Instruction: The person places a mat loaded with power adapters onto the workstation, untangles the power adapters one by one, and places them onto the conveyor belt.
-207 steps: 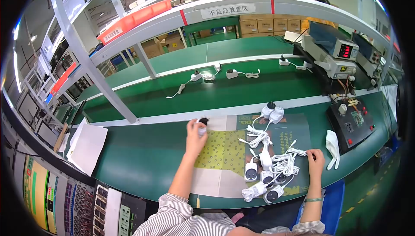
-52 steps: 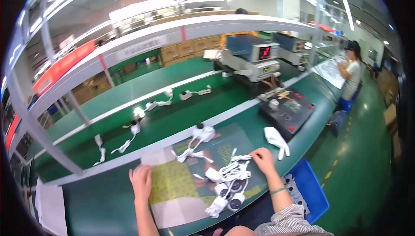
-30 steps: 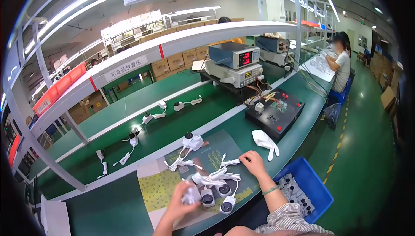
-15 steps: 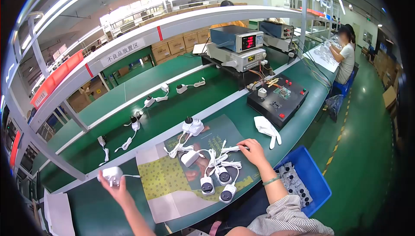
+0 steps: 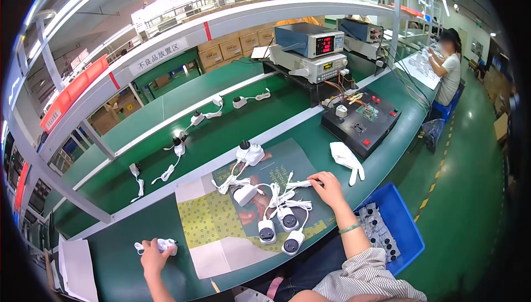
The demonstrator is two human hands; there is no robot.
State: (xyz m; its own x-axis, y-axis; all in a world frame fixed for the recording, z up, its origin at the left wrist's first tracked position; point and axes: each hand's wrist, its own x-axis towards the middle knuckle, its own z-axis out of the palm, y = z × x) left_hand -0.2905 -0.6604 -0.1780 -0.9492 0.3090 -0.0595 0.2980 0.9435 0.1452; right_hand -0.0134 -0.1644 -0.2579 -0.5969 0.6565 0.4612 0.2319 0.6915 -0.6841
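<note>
My left hand (image 5: 153, 259) is down at the left of the green bench, its fingers closed around a white power adapter (image 5: 167, 245) with a coiled cable. My right hand (image 5: 328, 187) pinches the end of a white adapter cable (image 5: 298, 184) over the printed sheet. Several white adapters lie on that sheet, among them one with a round black face (image 5: 266, 232) and another nearer me (image 5: 292, 243). Farther back, a pair of adapters (image 5: 250, 154) stands together, and a plain white one (image 5: 244, 194) lies in front of them.
A printed paper sheet (image 5: 213, 252) covers the bench's middle. Beyond the rail lie more adapters (image 5: 178, 147). At the right are a white glove (image 5: 345, 161), a black test box (image 5: 381, 136), stacked meters (image 5: 310, 42) and a blue bin (image 5: 408, 230) of adapters. Another person sits farther off.
My left hand has turned over and lowered the adapter from above the bench to its surface. My right hand stays at the cable. The whole view has shifted slightly.
</note>
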